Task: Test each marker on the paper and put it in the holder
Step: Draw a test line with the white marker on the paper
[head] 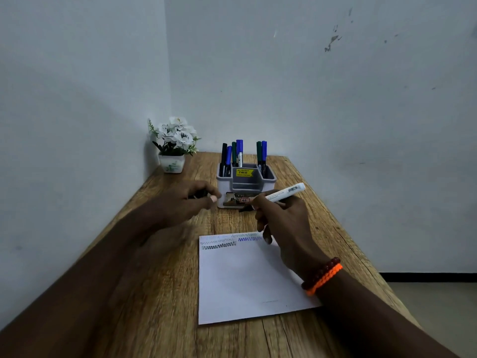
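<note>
Right hand grips an uncapped white marker above the paper's far edge, just before the holder. Left hand, blurred, pinches a dark object, probably the cap. Bare table lies beneath it.

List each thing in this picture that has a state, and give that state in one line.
Marker: uncapped, held in right hand, off the paper.
Cap: off, gripped in left hand.
Paper: flat, scribbles along top edge.
Holder: upright, capped markers standing inside.
</note>
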Available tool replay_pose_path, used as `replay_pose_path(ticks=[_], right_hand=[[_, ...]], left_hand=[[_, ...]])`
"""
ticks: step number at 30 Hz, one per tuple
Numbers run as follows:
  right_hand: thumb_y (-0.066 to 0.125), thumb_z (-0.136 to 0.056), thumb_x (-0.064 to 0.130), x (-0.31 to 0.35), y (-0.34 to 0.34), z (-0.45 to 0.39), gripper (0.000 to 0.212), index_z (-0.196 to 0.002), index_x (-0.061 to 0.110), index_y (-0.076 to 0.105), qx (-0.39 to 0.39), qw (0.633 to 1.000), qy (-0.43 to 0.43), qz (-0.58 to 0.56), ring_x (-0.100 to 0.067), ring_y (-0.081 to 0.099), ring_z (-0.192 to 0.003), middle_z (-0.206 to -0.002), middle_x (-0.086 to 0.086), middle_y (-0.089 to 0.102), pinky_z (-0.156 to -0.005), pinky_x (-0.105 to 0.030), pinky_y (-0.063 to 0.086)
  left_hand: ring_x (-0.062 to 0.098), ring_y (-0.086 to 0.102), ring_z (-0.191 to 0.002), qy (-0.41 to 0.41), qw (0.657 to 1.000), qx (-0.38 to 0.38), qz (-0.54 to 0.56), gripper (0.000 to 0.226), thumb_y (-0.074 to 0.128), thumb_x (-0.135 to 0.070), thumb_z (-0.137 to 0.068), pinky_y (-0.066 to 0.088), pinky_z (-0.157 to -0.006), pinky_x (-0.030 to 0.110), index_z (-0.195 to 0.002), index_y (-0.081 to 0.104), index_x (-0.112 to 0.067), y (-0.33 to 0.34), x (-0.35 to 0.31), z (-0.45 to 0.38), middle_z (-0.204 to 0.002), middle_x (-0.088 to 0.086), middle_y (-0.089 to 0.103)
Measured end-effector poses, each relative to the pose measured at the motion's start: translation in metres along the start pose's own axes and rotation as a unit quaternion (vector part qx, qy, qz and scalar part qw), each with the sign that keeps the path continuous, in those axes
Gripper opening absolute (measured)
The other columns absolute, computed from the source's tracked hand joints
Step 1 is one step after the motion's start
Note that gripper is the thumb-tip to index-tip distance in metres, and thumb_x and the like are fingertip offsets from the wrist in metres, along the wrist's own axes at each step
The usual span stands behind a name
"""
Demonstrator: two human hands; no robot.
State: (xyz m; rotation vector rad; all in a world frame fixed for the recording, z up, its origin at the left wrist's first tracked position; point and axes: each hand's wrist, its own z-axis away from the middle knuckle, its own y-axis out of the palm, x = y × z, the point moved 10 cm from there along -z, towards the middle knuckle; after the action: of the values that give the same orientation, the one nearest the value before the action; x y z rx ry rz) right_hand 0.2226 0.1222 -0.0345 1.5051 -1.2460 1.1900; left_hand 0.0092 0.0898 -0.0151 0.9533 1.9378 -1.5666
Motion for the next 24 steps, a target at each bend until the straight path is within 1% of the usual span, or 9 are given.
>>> replay_pose_path(ticks=[2, 4, 6, 8, 10, 12, 13, 17, 24], right_hand=[[0.073, -0.091, 0.007, 0.0, 0.0, -0.002, 0.01, -0.09, -0.002, 0.07, 0.011, 0.999, 0.016, -0.037, -0.018, 0.055, -0.052, -0.063, -0.008, 0.062, -0.04, -0.026, 0.039], [0.072, -0.092, 0.008, -0.002, 0.002, -0.002, 0.008, -0.089, 0.001, 0.069, 0.018, 0.996, 0.04, -0.078, -0.021, 0.057, -0.057, -0.068, -0.009, 0.066, -0.043, -0.027, 0.04], [0.067, -0.095, 0.011, -0.005, 0.003, -0.001, 0.011, -0.092, 0.001, 0.067, 0.02, 0.99, 0.065, -0.12, -0.022, 0.059, -0.058, -0.073, -0.01, 0.07, -0.044, -0.027, 0.04], [0.063, -0.097, 0.015, -0.006, 0.005, -0.001, 0.017, -0.096, -0.002, 0.067, 0.025, 0.986, 0.079, -0.146, -0.022, 0.061, -0.057, -0.075, -0.012, 0.072, -0.044, -0.027, 0.04], [0.061, -0.098, 0.015, -0.005, 0.005, -0.001, 0.019, -0.097, -0.002, 0.068, 0.028, 0.984, 0.082, -0.156, -0.023, 0.061, -0.057, -0.076, -0.014, 0.072, -0.043, -0.027, 0.04], [0.06, -0.098, 0.014, -0.004, 0.005, -0.001, 0.017, -0.096, 0.0, 0.069, 0.031, 0.983, 0.079, -0.161, -0.023, 0.061, -0.057, -0.076, -0.015, 0.071, -0.043, -0.026, 0.04], [0.06, -0.098, 0.014, -0.003, 0.005, 0.0, 0.015, -0.095, 0.001, 0.068, 0.032, 0.983, 0.077, -0.163, -0.023, 0.061, -0.057, -0.075, -0.014, 0.071, -0.042, -0.025, 0.04], [0.06, -0.098, 0.013, -0.002, 0.004, -0.001, 0.012, -0.094, 0.004, 0.066, 0.031, 0.983, 0.072, -0.165, -0.023, 0.062, -0.057, -0.077, -0.015, 0.073, -0.042, -0.025, 0.04], [0.062, -0.098, 0.011, -0.003, 0.009, 0.0, 0.01, -0.094, 0.003, 0.066, 0.048, 0.985, 0.055, -0.155, -0.024, 0.063, -0.056, -0.079, -0.018, 0.074, -0.042, -0.024, 0.041]], left_hand=[[0.013, 0.063, -0.077, -0.007, 0.997, -0.002, 0.074, 0.021, 0.056, -0.02, -0.103, 0.051, -0.066, 0.028, -0.119, 0.069, -0.024, 0.0, 0.001, -0.001, -0.09, 0.001, 0.067], [0.02, 0.067, -0.087, 0.0, 0.991, -0.006, 0.132, 0.024, 0.055, -0.014, -0.103, 0.057, -0.073, 0.033, -0.122, 0.067, -0.02, 0.0, -0.002, -0.001, -0.1, 0.011, 0.067], [0.025, 0.071, -0.098, 0.01, 0.98, -0.012, 0.2, 0.025, 0.057, -0.012, -0.1, 0.06, -0.082, 0.038, -0.122, 0.068, -0.014, 0.001, -0.007, -0.002, -0.108, 0.013, 0.069], [0.029, 0.072, -0.105, 0.021, 0.97, -0.021, 0.242, 0.027, 0.063, -0.015, -0.093, 0.061, -0.086, 0.041, -0.119, 0.069, -0.009, 0.001, -0.012, -0.001, -0.11, 0.01, 0.073], [0.028, 0.073, -0.104, 0.032, 0.969, -0.04, 0.243, 0.028, 0.069, -0.018, -0.088, 0.062, -0.078, 0.035, -0.114, 0.072, -0.009, 0.0, -0.015, 0.0, -0.111, 0.007, 0.076], [0.027, 0.074, -0.101, 0.038, 0.965, -0.058, 0.253, 0.026, 0.072, -0.017, -0.085, 0.06, -0.07, 0.027, -0.11, 0.074, -0.009, -0.002, -0.017, 0.003, -0.11, 0.008, 0.077], [0.026, 0.074, -0.099, 0.039, 0.96, -0.06, 0.269, 0.026, 0.073, -0.015, -0.084, 0.06, -0.069, 0.026, -0.109, 0.074, -0.008, -0.001, -0.017, 0.003, -0.109, 0.01, 0.077], [0.029, 0.074, -0.103, 0.035, 0.95, -0.04, 0.308, 0.029, 0.076, -0.008, -0.08, 0.064, -0.08, 0.034, -0.108, 0.073, -0.002, 0.005, -0.018, 0.004, -0.112, 0.012, 0.076], [0.033, 0.074, -0.101, 0.027, 0.946, -0.022, 0.321, 0.029, 0.08, -0.006, -0.075, 0.062, -0.082, 0.034, -0.104, 0.075, -0.001, 0.015, -0.021, 0.005, -0.109, 0.019, 0.075]])
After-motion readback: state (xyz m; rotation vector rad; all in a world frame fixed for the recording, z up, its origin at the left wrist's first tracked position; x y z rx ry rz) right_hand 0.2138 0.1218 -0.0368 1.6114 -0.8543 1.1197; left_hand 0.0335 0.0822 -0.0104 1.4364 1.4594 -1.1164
